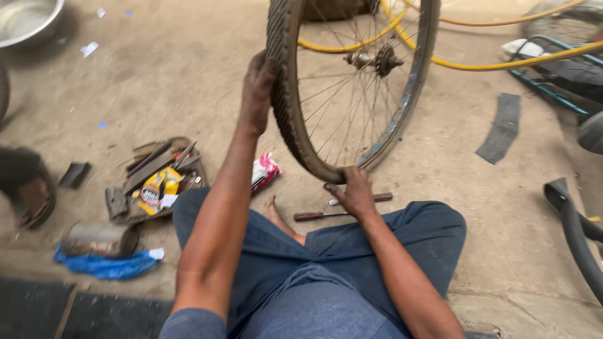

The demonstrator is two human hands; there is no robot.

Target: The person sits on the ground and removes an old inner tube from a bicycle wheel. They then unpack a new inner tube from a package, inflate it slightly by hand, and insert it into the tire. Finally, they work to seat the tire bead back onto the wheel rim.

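A bicycle wheel (295, 119) with a dark worn tyre, thin spokes and a rusty hub stands upright on the ground in front of my crossed legs. My left hand (257, 88) grips the tyre on its upper left side. My right hand (355, 191) holds the bottom of the wheel where it meets the ground. Two screwdriver-like tools (320, 215) with dark red handles lie on the ground just under my right hand.
A pile of tools and a yellow packet (157, 185) lies to my left, with a tin (97, 238) and blue cloth (103, 265). A pink-white packet (264, 171) sits near the wheel. A yellow hose (496, 63), rubber strip (501, 129), inner tube (575, 232) and another bicycle (559, 69) are at right.
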